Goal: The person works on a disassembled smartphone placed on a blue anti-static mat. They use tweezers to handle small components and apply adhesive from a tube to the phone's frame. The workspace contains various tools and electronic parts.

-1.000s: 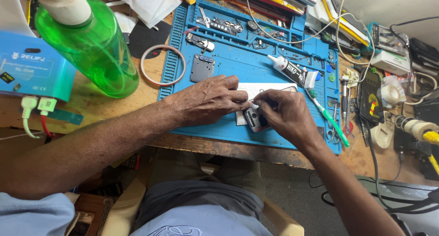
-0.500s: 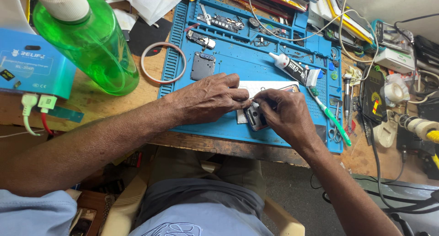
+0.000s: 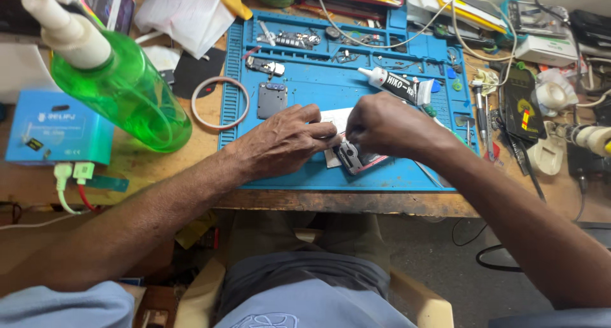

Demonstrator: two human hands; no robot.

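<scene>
Head view, left to right: one blue box (image 3: 60, 127) sits at the bench's left edge, with one green bottle (image 3: 121, 89) standing just beside it. One white ring (image 3: 221, 103) lies across the left rim of the blue mat (image 3: 305, 80), which covers the middle of the bench.

On the mat's near half, the left hand (image 3: 283, 140) rests palm down, its fingers stretched out and pressing on a white sheet (image 3: 335, 121) and the edge of a small dark device (image 3: 352, 156). The right hand (image 3: 382, 125) is curled closed over the top of that device, fingertips pinched on it; what they pinch is hidden. The device lies near the mat's front edge, between both hands.

Since the earlier frames both hands stay in the same pose on the device; only the camera has shifted, so the hands now sit nearer the middle.

One white glue tube (image 3: 396, 85) lies just behind the right hand. At the bench's right edge sits one black meter (image 3: 522, 105).
</scene>
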